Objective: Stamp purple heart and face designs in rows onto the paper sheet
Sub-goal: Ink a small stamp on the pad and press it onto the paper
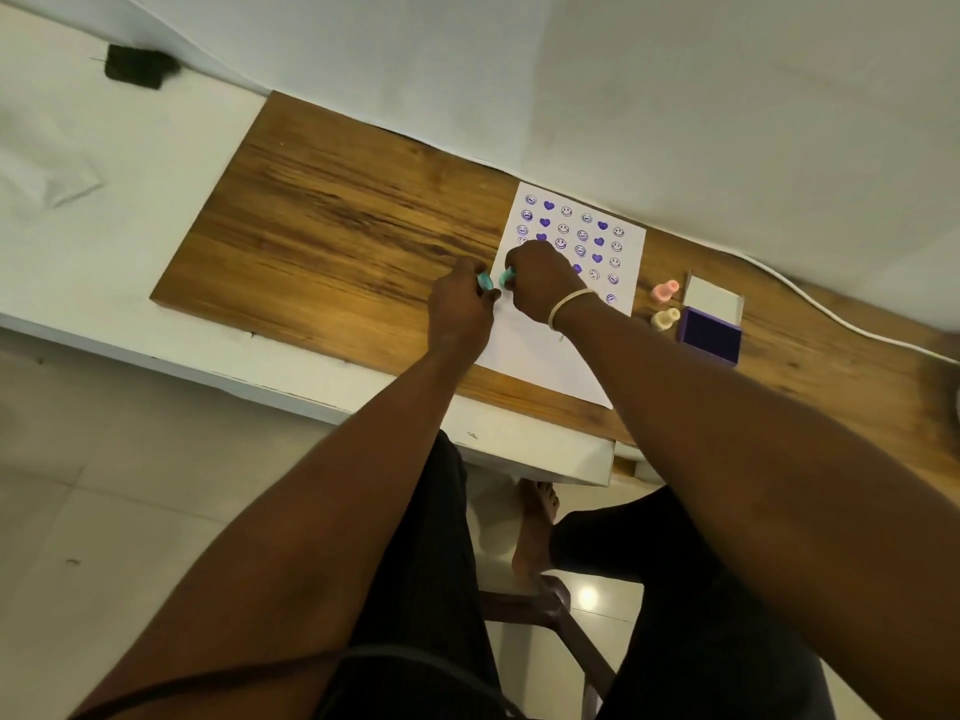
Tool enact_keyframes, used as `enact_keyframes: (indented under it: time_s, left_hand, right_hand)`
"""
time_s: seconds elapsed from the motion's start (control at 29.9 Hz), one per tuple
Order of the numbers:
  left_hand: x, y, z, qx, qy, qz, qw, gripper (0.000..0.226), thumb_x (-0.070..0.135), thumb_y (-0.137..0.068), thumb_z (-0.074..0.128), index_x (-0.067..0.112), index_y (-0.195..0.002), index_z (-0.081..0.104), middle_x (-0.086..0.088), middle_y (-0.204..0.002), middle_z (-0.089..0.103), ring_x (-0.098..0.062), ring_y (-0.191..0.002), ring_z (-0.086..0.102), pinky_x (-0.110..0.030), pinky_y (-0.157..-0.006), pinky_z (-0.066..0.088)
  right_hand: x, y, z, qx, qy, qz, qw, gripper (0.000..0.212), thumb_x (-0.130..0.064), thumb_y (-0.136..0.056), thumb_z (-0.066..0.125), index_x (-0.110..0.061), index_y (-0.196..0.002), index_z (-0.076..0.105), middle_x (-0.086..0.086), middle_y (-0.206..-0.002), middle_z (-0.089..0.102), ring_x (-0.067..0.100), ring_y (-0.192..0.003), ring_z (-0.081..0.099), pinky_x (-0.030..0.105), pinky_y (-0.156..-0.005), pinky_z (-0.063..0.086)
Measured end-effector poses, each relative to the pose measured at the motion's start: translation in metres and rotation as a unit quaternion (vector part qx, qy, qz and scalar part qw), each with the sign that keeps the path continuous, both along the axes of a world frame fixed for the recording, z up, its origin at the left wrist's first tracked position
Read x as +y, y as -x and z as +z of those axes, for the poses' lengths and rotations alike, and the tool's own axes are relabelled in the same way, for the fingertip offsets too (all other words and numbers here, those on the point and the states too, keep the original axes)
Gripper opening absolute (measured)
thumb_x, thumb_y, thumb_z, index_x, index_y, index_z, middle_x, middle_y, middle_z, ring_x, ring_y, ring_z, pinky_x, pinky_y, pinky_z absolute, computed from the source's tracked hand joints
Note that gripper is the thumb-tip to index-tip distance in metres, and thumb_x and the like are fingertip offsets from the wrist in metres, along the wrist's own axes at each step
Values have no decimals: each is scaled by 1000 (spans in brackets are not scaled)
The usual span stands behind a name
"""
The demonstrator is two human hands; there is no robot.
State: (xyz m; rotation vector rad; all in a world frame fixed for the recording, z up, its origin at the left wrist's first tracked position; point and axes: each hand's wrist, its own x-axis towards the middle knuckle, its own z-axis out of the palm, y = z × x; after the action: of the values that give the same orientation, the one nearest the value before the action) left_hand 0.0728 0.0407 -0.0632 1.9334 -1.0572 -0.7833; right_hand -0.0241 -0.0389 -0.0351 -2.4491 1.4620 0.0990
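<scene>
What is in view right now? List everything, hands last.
Paper sheet: one, white, on desk, rows of purple hearts and faces.
Ink pad: one, purple, open, right of sheet.
Pink stamp: one, beside pad.
Cream stamp: one, beside pad.
Teal stamp pieces: two, one in each hand.
Desk: one, wood.
Cable: one, white, desk's far edge.
Left hand: holds teal piece.
Right hand: holds teal piece, over sheet.

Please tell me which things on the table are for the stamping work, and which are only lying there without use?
For the job:
paper sheet
teal stamp in right hand
teal piece in left hand
purple ink pad with open lid
pink stamp
cream stamp

Just lying about:
white cable
black object
</scene>
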Motion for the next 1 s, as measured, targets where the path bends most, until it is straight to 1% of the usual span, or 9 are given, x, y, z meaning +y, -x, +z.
enact_keyframes:
  time_s: [0.2, 0.33, 0.57, 0.67, 0.77, 0.84, 0.9, 0.97, 1.0]
  left_hand:
    - [0, 1, -2, 12, 0, 13, 1000, 34, 16, -90, 68, 10, -123, 60, -10, -116, 69, -24, -105, 67, -21, -83, 45]
    - [0, -2, -3, 11, -5, 19, 1000, 34, 16, -89, 69, 10, -121, 61, -10, -113, 70, -24, -103, 67, -25, -85, 50]
    - [2, -5, -2, 8, -14, 10, 1000, 32, 16, -88, 70, 9, -118, 61, -11, -109, 71, -26, -98, 68, -30, -84, 52]
    - [2, -2, 0, 3, -19, 10, 1000, 34, 17, -89, 69, 7, -120, 61, -13, -112, 70, -27, -101, 67, -28, -85, 51]
    - [3, 4, 2, 11, -22, 10, 1000, 35, 17, -89, 69, 6, -121, 60, -14, -113, 69, -27, -101, 67, -25, -82, 47]
    - [5, 6, 4, 16, -17, 10, 1000, 33, 17, -88, 70, 6, -118, 61, -15, -110, 69, -28, -99, 67, -27, -80, 47]
    - [6, 4, 6, 29, -8, 15, 999, 32, 17, -86, 72, 5, -114, 62, -15, -106, 70, -28, -95, 67, -29, -79, 49]
    - [7, 2, 10, 41, 7, 25, 999, 31, 16, -85, 73, 4, -111, 63, -15, -104, 71, -25, -92, 67, -30, -78, 51]
    - [8, 2, 14, 45, 14, 32, 998, 30, 15, -85, 74, 3, -111, 63, -14, -103, 71, -23, -91, 67, -29, -78, 51]
  right_hand:
    - [5, -2, -7, 10, 9, 3, 1000, 26, -11, -90, 60, -5, -116, 62, 17, -116, 62, 31, -106, 59, 32, -91, 47]
    - [10, 0, -17, -2, 25, -16, 1000, 20, -11, -92, 57, -4, -111, 61, 17, -112, 60, 31, -103, 58, 32, -86, 44]
    - [11, -2, -17, -2, 28, -19, 999, 24, -9, -91, 58, -4, -114, 60, 17, -115, 59, 32, -103, 59, 34, -88, 47]
    - [11, -4, -15, 2, 29, -22, 999, 26, -8, -91, 59, -4, -116, 60, 16, -115, 59, 31, -103, 59, 33, -89, 48]
    - [6, -2, -10, 13, 8, 0, 1000, 28, -9, -89, 62, -5, -117, 61, 15, -117, 61, 30, -106, 60, 32, -91, 48]
    - [-1, 3, -2, -47, -17, -32, 998, 27, -11, -85, 67, -4, -111, 66, 15, -113, 66, 29, -104, 62, 32, -89, 48]
    - [-9, 14, 11, -153, -21, -125, 980, 22, -15, -82, 72, -4, -100, 72, 13, -102, 71, 24, -92, 63, 25, -79, 44]
    - [-19, 34, 26, -257, -49, -243, 934, 18, -17, -80, 73, -4, -92, 73, 13, -87, 71, 19, -75, 61, 23, -67, 45]
    - [-23, 46, 35, -308, -82, -295, 901, 16, -16, -79, 74, -4, -89, 73, 14, -80, 70, 19, -67, 61, 24, -62, 48]
